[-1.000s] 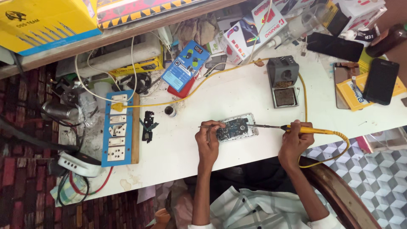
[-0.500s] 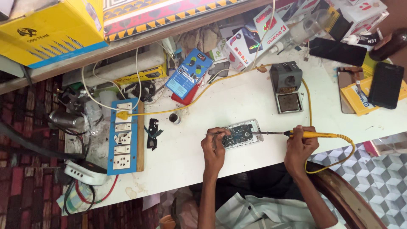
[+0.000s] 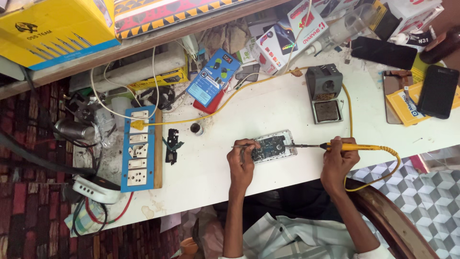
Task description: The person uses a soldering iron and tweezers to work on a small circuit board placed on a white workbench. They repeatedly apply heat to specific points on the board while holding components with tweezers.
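left hand [image 3: 242, 163] fingers pinching tweezers [image 3: 241, 146] on the phone [image 3: 273, 146] | right hand [image 3: 337, 160] gripping soldering iron [image 3: 352, 147], tip on phone | white worktop [image 3: 230, 177]

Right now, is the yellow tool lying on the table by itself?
No, the right hand grips the yellow soldering iron, its tip at the opened phone.

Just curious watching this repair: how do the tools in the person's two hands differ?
The right hand grips a thick yellow-handled soldering iron trailing a yellow cord; the left hand pinches thin metal tweezers, cordless. The soldering iron is longer. Both point at the opened phone on the white table.
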